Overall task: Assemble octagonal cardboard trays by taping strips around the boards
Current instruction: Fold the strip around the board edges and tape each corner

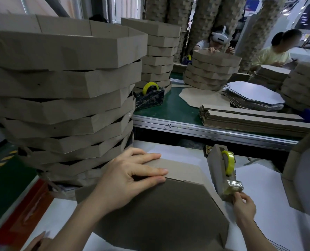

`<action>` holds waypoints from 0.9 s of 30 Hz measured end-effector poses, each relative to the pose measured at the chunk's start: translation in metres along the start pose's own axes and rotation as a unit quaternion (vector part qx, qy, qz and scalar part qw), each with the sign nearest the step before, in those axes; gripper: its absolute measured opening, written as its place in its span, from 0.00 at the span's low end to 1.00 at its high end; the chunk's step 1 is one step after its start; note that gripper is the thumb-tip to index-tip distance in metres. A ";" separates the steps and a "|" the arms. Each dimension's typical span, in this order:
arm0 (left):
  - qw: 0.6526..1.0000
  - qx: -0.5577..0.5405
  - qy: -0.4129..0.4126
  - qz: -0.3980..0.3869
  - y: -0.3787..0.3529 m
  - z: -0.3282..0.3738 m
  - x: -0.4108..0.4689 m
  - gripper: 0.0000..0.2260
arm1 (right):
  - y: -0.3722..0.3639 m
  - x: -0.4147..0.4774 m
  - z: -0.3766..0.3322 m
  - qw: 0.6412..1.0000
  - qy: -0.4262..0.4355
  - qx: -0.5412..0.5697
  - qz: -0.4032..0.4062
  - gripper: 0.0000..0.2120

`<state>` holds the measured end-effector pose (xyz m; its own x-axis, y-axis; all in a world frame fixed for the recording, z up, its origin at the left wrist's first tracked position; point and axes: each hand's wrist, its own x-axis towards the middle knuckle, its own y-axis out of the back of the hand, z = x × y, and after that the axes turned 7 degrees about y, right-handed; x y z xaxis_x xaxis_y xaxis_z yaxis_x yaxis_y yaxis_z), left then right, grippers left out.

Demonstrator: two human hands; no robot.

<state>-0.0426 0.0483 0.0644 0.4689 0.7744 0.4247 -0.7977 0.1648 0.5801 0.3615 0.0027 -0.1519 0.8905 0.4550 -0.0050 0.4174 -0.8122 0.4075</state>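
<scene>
taping step: the left grip (132, 171), fingers straight, presses the strip (179, 167) to the far edge of the board (159, 211), at the counter (259, 180)'s near edge. the right grip (243, 205) pinches tape (234, 186) at the dispenser (216, 167). next, likely pull a length and bridge the seam.

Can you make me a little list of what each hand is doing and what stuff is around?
Left hand: flat, fingers straight, pressing the strip at the board's far edge
Right hand: pinches the tape at the dispenser's front
Board: brown octagon, lying before the person
Dispenser: cardboard-covered, yellow roll inside
Finished trays: tall stack at the left
Green table: second dispenser, pile of strips, pile of boards
</scene>
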 end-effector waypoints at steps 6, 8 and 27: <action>1.000 -0.004 -0.003 -0.003 -0.001 0.000 -0.001 0.10 | 0.009 -0.010 0.005 0.999 -0.037 0.015 -0.012 0.08; 1.000 -0.006 -0.007 -0.001 -0.002 0.000 0.000 0.10 | 0.008 -0.019 0.005 0.999 -0.020 0.011 -0.028 0.08; 0.999 0.030 0.020 -0.026 0.024 -0.011 -0.022 0.14 | 0.005 -0.122 -0.251 0.929 0.103 0.127 -0.333 0.10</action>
<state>-0.0764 0.0419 0.0618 0.4923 0.7898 0.3658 -0.7477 0.1686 0.6423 0.2096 0.0349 0.0799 0.3777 0.9259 0.0060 0.9153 -0.3743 0.1485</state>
